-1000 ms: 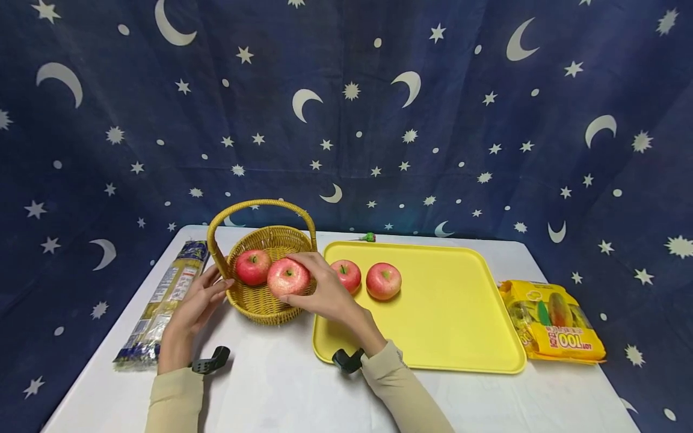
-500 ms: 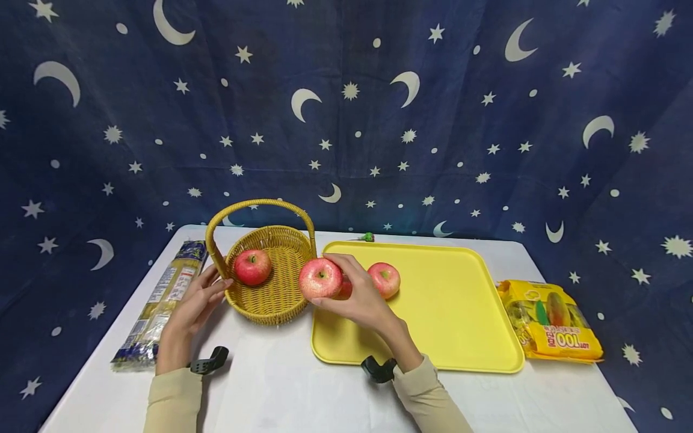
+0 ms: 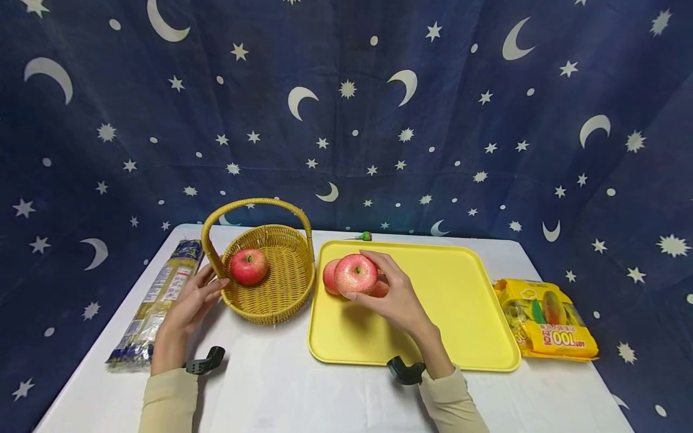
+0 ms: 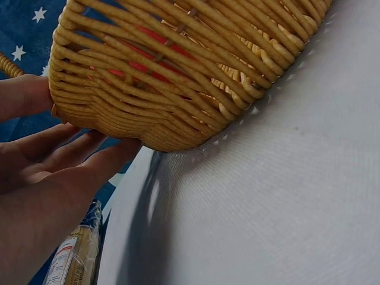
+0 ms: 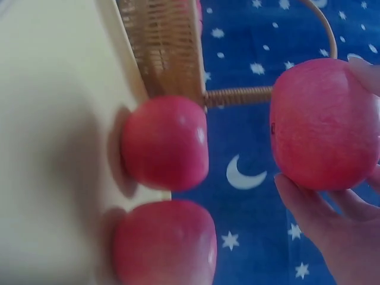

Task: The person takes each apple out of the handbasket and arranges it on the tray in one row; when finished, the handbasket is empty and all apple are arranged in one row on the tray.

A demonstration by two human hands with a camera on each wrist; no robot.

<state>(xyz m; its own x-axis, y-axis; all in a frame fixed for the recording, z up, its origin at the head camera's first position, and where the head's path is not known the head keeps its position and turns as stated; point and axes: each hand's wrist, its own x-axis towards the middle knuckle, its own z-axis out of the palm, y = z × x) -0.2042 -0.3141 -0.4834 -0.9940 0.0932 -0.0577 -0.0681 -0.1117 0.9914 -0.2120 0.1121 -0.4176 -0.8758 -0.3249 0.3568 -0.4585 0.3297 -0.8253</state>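
My right hand (image 3: 397, 296) grips a red apple (image 3: 355, 274) between thumb and fingers, above the yellow tray (image 3: 433, 337). Two more apples sit on the tray; in the right wrist view one apple (image 5: 166, 142) is near the basket and another apple (image 5: 166, 243) beside it. The head view shows them partly covered by the held apple. At the left, my left hand (image 3: 189, 304) holds the wicker basket (image 3: 271, 310) by its left side, thumb at the rim near the handle, fingers against the outer wall (image 4: 148, 101). One apple (image 3: 249, 266) lies inside the basket.
A clear packet of long noodle-like sticks (image 3: 157, 307) lies left of the basket. Right of the tray is a yellow printed package (image 3: 547, 319). A small green-and-red item (image 3: 366, 236) lies behind the tray. A starry blue curtain (image 3: 346, 120) hangs behind the table.
My right hand has carried the apple out from over the basket, rightward to above the tray's left part. The left hand stays on the basket's side; one apple remains inside.
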